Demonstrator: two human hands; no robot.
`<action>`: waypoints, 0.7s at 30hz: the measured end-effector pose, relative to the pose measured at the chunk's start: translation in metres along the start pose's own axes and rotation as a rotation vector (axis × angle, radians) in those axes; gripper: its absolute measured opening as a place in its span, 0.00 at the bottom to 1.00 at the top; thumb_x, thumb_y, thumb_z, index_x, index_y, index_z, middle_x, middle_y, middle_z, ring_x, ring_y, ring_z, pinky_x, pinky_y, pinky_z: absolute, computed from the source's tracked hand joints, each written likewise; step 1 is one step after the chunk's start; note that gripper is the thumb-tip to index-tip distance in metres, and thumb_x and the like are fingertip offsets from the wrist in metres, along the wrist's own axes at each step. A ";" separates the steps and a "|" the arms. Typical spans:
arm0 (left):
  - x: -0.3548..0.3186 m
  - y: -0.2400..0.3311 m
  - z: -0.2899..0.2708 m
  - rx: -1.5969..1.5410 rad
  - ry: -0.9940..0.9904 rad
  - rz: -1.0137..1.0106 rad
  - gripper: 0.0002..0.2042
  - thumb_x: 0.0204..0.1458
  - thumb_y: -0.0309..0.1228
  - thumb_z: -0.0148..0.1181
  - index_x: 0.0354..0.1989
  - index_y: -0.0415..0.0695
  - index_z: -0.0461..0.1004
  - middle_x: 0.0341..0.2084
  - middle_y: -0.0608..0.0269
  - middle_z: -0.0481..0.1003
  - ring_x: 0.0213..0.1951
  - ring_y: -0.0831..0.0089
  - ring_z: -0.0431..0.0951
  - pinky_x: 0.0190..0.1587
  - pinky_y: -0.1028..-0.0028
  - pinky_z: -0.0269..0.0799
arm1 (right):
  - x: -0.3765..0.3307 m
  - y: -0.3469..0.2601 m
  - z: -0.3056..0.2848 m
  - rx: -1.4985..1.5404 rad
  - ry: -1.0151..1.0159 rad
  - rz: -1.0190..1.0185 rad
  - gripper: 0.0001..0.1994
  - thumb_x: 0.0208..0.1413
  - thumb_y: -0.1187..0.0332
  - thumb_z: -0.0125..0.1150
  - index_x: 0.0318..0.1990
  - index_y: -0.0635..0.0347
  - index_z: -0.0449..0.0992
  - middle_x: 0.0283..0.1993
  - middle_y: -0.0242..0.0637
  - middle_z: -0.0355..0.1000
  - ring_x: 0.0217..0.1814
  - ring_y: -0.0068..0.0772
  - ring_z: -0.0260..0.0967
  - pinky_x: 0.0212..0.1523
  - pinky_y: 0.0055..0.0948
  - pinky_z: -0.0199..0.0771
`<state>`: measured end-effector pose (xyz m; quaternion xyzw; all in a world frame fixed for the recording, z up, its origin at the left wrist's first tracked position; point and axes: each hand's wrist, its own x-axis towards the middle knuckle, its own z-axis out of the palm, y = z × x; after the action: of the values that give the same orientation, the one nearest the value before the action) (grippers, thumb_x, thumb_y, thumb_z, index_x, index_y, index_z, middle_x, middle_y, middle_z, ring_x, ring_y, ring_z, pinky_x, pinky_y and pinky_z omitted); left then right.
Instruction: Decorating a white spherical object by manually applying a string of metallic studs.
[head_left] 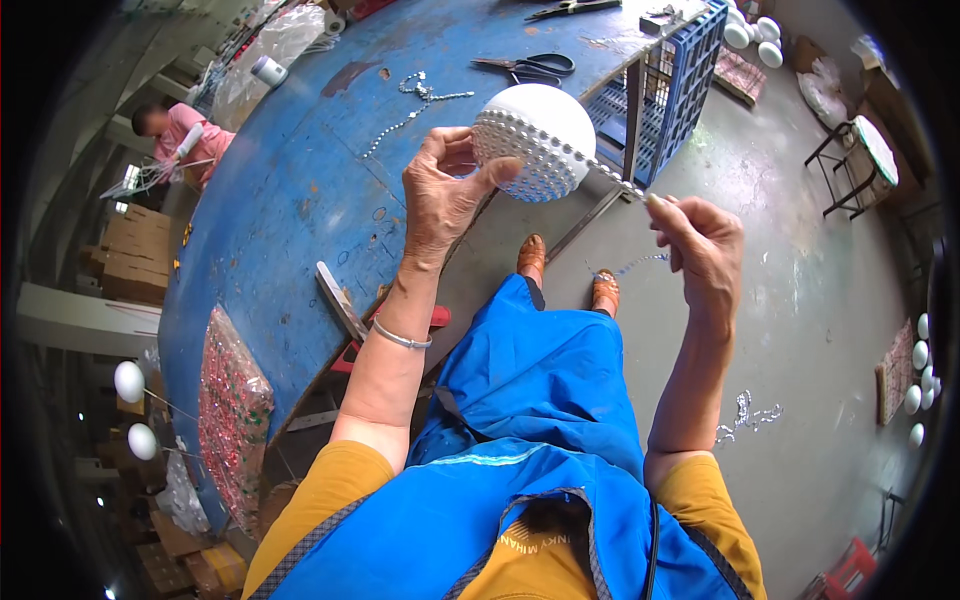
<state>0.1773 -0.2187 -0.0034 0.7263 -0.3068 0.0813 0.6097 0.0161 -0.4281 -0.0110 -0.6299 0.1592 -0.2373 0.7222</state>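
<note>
Grasping a white ball [565, 115] in the left hand [443, 195], pressing the thumb over silver beads [540, 178] wrapping the ball's lower part. Pinching a silver bead strand [617, 180] between thumb and fingers of the right hand [705, 245], holding it out straight from the ball. Raising the ball in the air, in front of the edge of the blue bench [320, 160]. Wearing a silver bangle [402, 338] and a blue apron [545, 375]. Facing black-handled scissors [543, 68] and a loose chain [418, 95] (crumpled at one end, straighter at the other) lying on the bench near the ball. Seeing, farther off, dark pliers [572, 9], a blue crate [690, 85] beside the bench, a second loose chain [745, 415] on the grey floor [780, 320], a stool [872, 150] to the right, and a co-worker in pink [197, 140] across the bench.
</note>
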 end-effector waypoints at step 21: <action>0.006 -0.009 -0.007 -0.176 -0.064 -0.125 0.25 0.41 0.41 0.72 0.43 0.37 0.73 0.35 0.59 0.78 0.37 0.77 0.77 0.44 0.75 0.74 | 0.017 0.011 0.011 -0.008 -0.037 -0.019 0.13 0.49 0.60 0.68 0.27 0.62 0.79 0.17 0.27 0.68 0.14 0.10 0.58 0.14 0.13 0.53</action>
<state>0.1884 -0.2138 -0.0065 0.6898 -0.2863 -0.0074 0.6649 0.0374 -0.4274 -0.0194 -0.6385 0.1406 -0.2319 0.7202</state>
